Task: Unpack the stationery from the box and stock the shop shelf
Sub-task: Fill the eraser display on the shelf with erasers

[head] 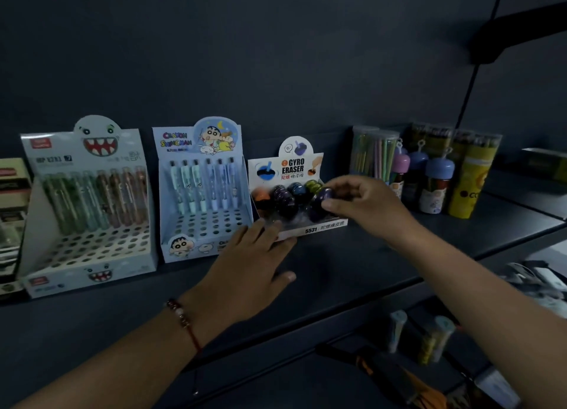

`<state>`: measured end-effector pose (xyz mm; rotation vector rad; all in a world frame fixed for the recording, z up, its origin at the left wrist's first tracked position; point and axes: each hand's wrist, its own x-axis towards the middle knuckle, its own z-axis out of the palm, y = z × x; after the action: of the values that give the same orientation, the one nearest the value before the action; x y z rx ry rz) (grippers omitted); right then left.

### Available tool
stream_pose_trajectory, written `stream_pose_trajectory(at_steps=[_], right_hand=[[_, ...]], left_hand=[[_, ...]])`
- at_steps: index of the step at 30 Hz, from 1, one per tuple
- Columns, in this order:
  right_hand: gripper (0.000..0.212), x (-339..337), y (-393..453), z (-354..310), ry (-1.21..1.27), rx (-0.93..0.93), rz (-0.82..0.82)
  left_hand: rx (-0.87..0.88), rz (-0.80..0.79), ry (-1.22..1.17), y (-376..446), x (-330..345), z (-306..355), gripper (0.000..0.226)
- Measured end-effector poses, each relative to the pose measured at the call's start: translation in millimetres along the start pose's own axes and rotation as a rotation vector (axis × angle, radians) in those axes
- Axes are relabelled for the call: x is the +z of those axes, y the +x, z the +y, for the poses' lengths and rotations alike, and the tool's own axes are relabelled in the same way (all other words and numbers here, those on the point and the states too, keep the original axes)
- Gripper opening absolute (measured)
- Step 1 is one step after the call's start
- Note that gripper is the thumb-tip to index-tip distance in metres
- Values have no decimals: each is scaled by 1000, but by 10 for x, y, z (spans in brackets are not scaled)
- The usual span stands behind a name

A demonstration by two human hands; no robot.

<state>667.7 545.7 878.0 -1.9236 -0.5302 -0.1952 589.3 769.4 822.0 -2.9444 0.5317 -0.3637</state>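
The shelf (352,255) already carries much stock: two pen boxes at the left of the frame, tubes of pencils (374,153) at the right. In the centre stands the eraser box (299,200), partly filled. The right hand (365,206) pinches a purple eraser (322,198) with curled fingers at the box's right side. The left hand (245,270) lies flat, fingers straight and together, touching the box's front edge. The supply box is not visible, so I cannot tell how much stock is left.
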Motion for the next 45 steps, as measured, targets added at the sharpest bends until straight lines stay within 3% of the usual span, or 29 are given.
stream_pose_trajectory(at_steps=[6,11,19,27,33,39,45], right_hand=[[24,220,472,60,-314,-119,-73],[30,420,677,217,-495,-90,-136],[36,545,728,400,-438,-17,-84],[23,573,642,431,-454,-30,-35],[19,599,590,454,-471,-11,-16],[25,577,511,405,-478,1,-30],[48,441,363,254,-562,-7,-145]], left_hand=[[-39,-54,-59,19,100,-22,75],[-44,-62,-88,22,127,-20,64],[-44,-31,-102,8,162,-40,64],[-31,-24,-140,17,173,-51,87],[-40,7,-176,19,170,-36,87],[-42,18,-177,31,185,-30,86],[-11,22,-196,10,88,48,86]])
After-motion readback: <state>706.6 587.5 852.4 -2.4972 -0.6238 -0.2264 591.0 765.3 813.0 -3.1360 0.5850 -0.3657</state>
